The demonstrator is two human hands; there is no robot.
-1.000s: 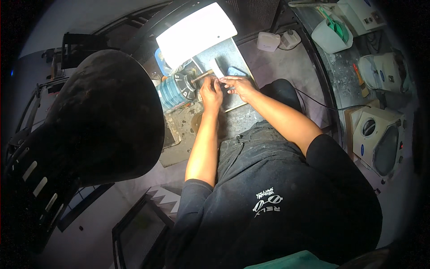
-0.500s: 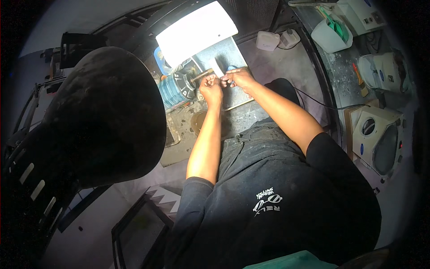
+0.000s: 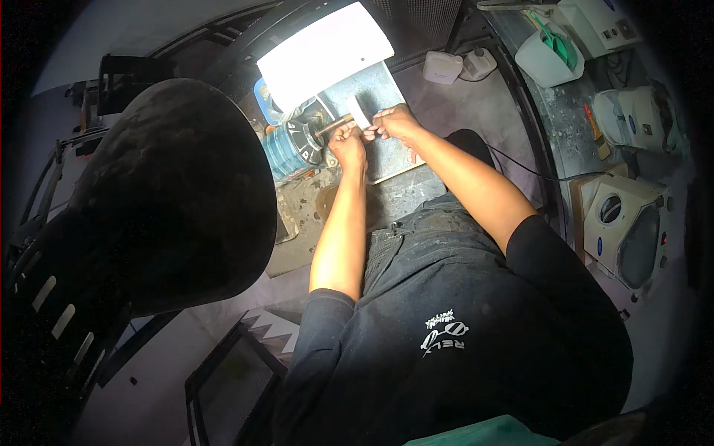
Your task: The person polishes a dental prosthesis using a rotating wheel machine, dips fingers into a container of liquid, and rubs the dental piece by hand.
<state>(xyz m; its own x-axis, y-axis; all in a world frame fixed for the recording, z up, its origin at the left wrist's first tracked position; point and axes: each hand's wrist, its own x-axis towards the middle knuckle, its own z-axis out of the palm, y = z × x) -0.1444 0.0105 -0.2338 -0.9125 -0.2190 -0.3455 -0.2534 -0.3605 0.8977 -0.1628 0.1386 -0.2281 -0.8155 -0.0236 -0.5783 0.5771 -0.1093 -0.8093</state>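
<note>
A teal ribbed motor (image 3: 282, 152) with a dark end lies on its side, and its shaft (image 3: 335, 124) carries a white wheel (image 3: 358, 113), which looks like a buffing wheel. Just below the shaft, my left hand (image 3: 348, 150) is closed, fingertips pinched together. My right hand (image 3: 399, 125) is closed too, at the right side of the wheel, its fingers meeting those of the left. Whatever they pinch between them is too small and too covered by fingers to name. Under the wheel is a pale grey tray (image 3: 390, 157).
A bright white hood (image 3: 325, 56) covers the far side of the tray. On the left a large black lamp shade (image 3: 178, 193) stands close to my left arm. Two jugs (image 3: 443, 67) sit beyond; a bench at right bears a white bin (image 3: 547, 65) and a beige machine (image 3: 625, 227).
My right hand has shifted slightly up and its fingers have changed position beside the wheel. A bluish patch seen by those fingers is now covered. My left hand has moved slightly left.
</note>
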